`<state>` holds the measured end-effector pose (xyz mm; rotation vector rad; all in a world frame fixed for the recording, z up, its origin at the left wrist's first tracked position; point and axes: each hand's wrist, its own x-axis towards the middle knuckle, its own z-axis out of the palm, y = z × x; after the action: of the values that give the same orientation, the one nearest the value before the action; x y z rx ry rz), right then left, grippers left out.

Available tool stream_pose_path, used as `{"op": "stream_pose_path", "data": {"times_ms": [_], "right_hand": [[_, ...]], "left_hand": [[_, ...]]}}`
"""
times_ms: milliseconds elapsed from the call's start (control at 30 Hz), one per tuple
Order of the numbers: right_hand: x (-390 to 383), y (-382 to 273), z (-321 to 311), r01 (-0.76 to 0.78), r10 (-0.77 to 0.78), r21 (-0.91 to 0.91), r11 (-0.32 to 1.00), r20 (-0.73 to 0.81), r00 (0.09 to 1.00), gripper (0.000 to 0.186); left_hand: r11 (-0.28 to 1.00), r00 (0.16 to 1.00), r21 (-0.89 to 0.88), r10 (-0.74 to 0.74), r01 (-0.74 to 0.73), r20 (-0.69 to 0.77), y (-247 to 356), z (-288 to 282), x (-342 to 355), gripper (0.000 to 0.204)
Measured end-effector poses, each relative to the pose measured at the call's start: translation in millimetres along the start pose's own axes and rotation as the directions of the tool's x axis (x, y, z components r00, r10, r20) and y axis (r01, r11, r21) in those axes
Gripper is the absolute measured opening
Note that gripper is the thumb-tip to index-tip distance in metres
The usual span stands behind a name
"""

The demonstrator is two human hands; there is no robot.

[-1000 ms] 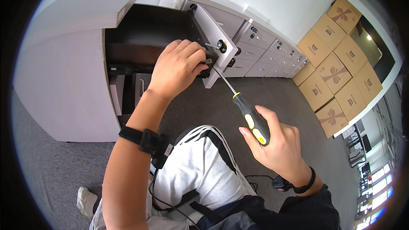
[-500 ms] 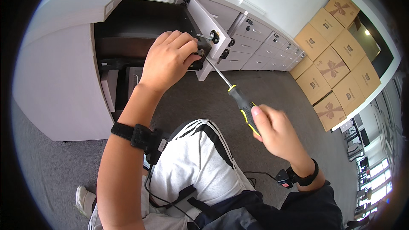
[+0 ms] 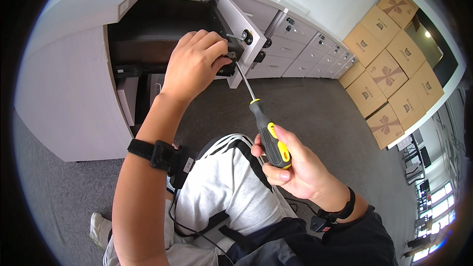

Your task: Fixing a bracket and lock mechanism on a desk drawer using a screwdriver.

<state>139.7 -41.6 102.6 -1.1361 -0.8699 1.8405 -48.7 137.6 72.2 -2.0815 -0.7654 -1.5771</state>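
A black drawer (image 3: 160, 12) is pulled out of a pale cabinet (image 3: 69, 98), its light front panel (image 3: 240, 19) on the right. My left hand (image 3: 194, 66) is closed at the drawer's lower front corner, thumb and fingers pinched by a small metal piece that I cannot make out clearly. My right hand (image 3: 300, 170) grips the black and yellow handle of a screwdriver (image 3: 268, 133). Its shaft slants up and left, with the tip by my left fingertips at the drawer corner; the exact contact is hidden. Above them, a lock (image 3: 247, 37) sits on the panel's inner side.
A row of pale drawer cabinets (image 3: 295, 44) with locks and keys runs along the wall. Stacked cardboard boxes (image 3: 389, 71) stand at the right. My knee (image 3: 226, 167) is below the drawer. A cable (image 3: 187, 226) trails from my left wrist strap (image 3: 157, 153).
My right hand has turned and shifted left, rotating the screwdriver handle and bringing it steeper, with the fingers partly loosened around it. My left hand stays nearly in place at the drawer corner.
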Motion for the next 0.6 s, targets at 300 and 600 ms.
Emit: {"op": "stream_pose_path", "data": {"times_ms": [300, 600], "right_hand": [[11.5, 2.9, -16.4, -0.058, -0.015, 0.221, 0.974, 0.318, 0.948, 0.040], [10.3, 6.8, -13.7, 0.064, -0.110, 0.242, 0.968, 0.183, 0.977, 0.042]], "left_hand": [[1.000, 0.999, 0.012, -0.010, 0.009, 0.042, 0.2, -0.7, -0.2, 0.021], [1.000, 0.999, 0.025, -0.011, 0.010, 0.039, 1.3, -0.5, -0.3, 0.021]]}}
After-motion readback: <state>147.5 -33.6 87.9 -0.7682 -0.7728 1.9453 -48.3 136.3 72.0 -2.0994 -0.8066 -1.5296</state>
